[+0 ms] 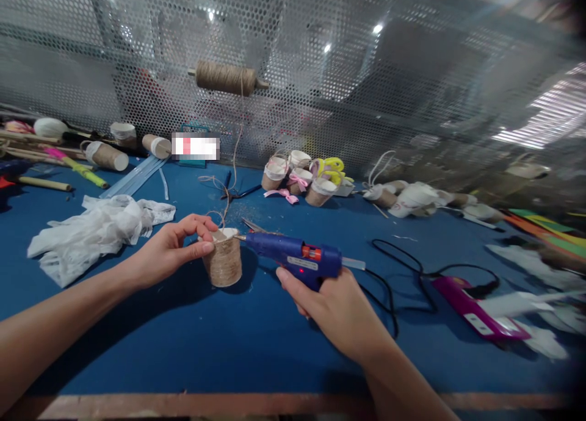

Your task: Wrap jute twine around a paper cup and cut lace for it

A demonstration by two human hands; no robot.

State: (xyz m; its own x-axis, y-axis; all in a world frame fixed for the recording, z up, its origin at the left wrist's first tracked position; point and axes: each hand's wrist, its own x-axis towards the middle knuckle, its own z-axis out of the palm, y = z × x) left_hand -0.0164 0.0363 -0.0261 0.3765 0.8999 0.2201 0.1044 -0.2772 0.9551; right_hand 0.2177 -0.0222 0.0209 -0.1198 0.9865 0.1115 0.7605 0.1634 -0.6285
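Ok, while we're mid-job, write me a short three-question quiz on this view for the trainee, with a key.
1. Which hand grips the blue glue gun?
2. True or false: the twine spool sits higher than the pink bow.
3. What is the glue gun aimed at?
A) the purple power strip
B) the twine-wrapped cup
C) the crumpled white fabric

Key:
1. The right hand.
2. True.
3. B.
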